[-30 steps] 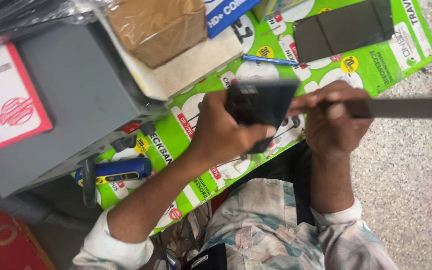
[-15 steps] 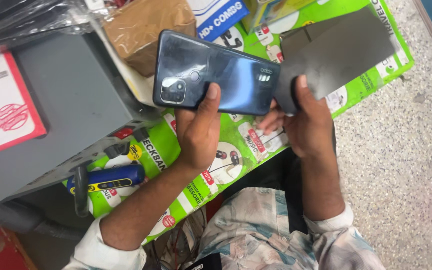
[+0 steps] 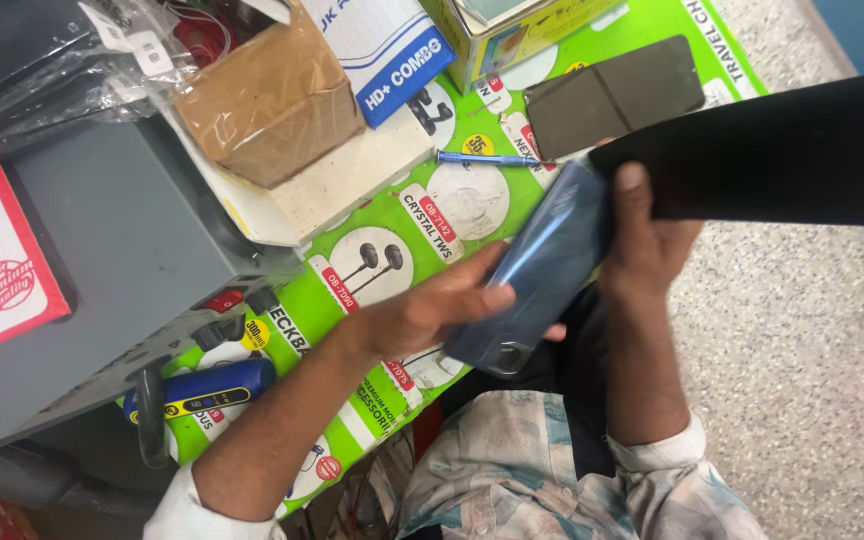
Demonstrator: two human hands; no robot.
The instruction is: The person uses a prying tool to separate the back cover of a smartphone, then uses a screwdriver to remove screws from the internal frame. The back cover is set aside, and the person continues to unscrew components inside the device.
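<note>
— What's the setting here?
— Speckled grey stone floor (image 3: 812, 380) to the right of the hands, evenly lit.
— And the left?
— A counter (image 3: 422, 215) under a bright green printed sheet, with a grey metal box (image 3: 102, 270) further left.

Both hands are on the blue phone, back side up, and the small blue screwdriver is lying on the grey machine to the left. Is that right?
Not quite. The head view shows the blue screwdriver lying on the green printed mat, not on the grey machine. The rest holds: the left hand and right hand both hold the blue phone, back side up.
</note>
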